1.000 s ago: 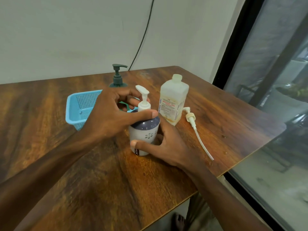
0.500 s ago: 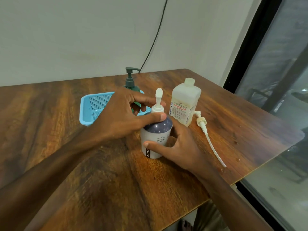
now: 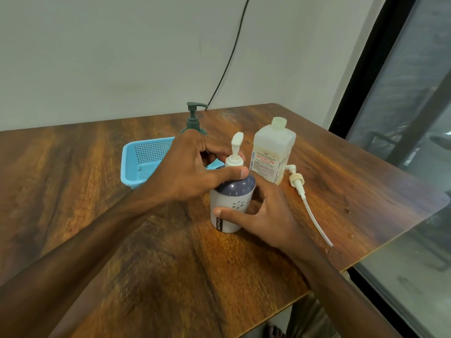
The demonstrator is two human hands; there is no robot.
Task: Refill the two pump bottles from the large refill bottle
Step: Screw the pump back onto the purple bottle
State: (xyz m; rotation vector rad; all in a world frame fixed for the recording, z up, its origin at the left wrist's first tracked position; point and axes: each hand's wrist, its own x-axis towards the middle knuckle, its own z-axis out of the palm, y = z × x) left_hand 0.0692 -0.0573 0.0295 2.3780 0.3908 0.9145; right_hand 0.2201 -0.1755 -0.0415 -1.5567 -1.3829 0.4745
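Note:
A grey and navy pump bottle [image 3: 231, 203] stands upright at the table's centre. My left hand [image 3: 192, 167] grips the collar of its white pump head [image 3: 234, 154] from the left, thumb across the front. My right hand [image 3: 263, 215] wraps the bottle's lower body from the right. Just behind stands the large translucent refill bottle [image 3: 272, 152], uncapped, with a red-lettered label. A dark green pump bottle [image 3: 194, 118] stands farther back, its body hidden by my left hand.
A loose white pump with a long dip tube [image 3: 307, 203] lies on the wooden table [image 3: 122, 240] right of the bottles. A light blue perforated basket [image 3: 144, 162] sits at the left rear. The table's right edge runs beside a window.
The white pump head has turned under my left hand, its spout swinging from pointing right to pointing away. Both hands keep their grip on the bottle.

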